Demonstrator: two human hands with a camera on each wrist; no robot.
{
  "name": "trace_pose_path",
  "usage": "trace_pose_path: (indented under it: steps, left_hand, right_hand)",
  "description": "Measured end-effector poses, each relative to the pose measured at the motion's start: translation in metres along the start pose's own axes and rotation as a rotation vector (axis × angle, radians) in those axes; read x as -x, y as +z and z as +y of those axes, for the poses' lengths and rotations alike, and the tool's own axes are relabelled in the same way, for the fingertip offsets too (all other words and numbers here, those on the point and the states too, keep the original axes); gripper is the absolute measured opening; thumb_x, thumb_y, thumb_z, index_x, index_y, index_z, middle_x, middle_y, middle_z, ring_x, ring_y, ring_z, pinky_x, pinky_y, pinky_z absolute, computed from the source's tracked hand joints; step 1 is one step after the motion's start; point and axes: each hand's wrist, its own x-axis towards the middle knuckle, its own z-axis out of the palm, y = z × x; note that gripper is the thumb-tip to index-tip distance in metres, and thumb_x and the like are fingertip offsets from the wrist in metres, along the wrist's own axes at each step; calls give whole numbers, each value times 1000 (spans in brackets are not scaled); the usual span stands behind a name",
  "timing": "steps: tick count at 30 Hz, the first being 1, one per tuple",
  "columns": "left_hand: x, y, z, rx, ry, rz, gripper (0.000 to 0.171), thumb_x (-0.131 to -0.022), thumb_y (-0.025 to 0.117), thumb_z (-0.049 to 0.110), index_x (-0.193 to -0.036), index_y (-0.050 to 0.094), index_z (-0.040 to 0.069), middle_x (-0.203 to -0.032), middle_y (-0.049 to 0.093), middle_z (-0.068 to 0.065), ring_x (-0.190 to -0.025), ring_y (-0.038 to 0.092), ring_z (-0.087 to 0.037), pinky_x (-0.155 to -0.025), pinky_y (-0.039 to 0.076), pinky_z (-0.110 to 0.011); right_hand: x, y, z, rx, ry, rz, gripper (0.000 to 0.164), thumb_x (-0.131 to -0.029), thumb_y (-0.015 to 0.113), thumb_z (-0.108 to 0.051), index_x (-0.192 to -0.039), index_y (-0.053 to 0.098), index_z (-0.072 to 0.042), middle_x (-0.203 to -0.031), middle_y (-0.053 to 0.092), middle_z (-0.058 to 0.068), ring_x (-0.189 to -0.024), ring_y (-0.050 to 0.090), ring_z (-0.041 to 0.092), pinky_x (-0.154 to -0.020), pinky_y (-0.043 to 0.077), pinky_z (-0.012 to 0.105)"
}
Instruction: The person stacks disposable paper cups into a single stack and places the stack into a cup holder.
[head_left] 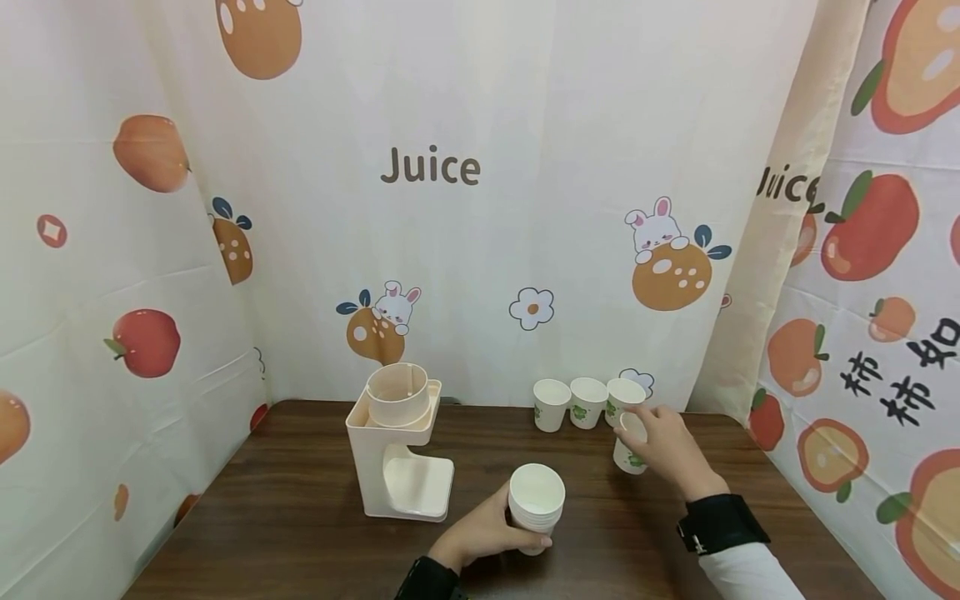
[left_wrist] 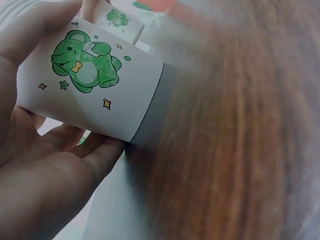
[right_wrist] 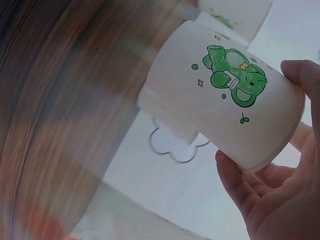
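My left hand (head_left: 483, 527) grips a nested stack of white paper cups (head_left: 537, 493) low at the front middle of the table. The left wrist view shows its thumb and fingers around the lowest cup (left_wrist: 135, 82), which carries a green bear print. Over on the right, my right hand (head_left: 670, 446) pinches a single white paper cup (head_left: 628, 460) near its rim. In the right wrist view that cup (right_wrist: 185, 80) has the same bear print, with fingers on opposite sides of the rim. It is just in front of the rightmost cup of a back row.
Three paper cups, left (head_left: 551, 407), middle (head_left: 587, 405) and right (head_left: 619, 395), stand side by side at the back of the brown wooden table (head_left: 300, 500). A cream-coloured juicer (head_left: 375, 467) stands left of the stack. Fruit-printed curtains (head_left: 525, 208) hang around the table.
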Motion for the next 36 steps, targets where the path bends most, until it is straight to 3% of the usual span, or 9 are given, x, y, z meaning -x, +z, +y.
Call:
trace_pose_path:
  steps: [7,14,27,36]
  left_hand:
    - [-1,-1,0,-1,7,-3,82,-82,84,16,-148,36,26,-134,54,6,-124,51,-15,-107,32,-47]
    - [-1,-1,1,-12,3,3,82,-81,84,17,-148,36,25,-133,54,6,-123,51,-15,-107,32,-48]
    - [0,-1,-2,15,7,6,82,-82,84,14,-148,36,23,-133,54,4,-123,51,-17,-106,35,-46]
    - [-1,0,-2,7,23,-3,81,-82,84,14,-148,37,24,-133,55,4,-123,51,-16,-106,35,-45]
  right_hand:
    - [7,1,-19,-26,-23,21,42,-92,74,-31,-125,66,-7,-111,60,27,-103,57,49,-80,50,61]
    - [14,2,-35,-36,-25,25,41,-92,75,-32,-127,66,-12,-112,61,22,-106,56,44,-79,52,59]
    - [17,14,-60,-149,-44,-7,40,-92,75,-29,-128,67,-13,-124,60,18,-114,53,42,-87,49,60]
    - [19,14,-67,-149,-74,43,42,-89,79,-26,-126,68,-11,-121,61,17,-113,54,41,-88,49,58]
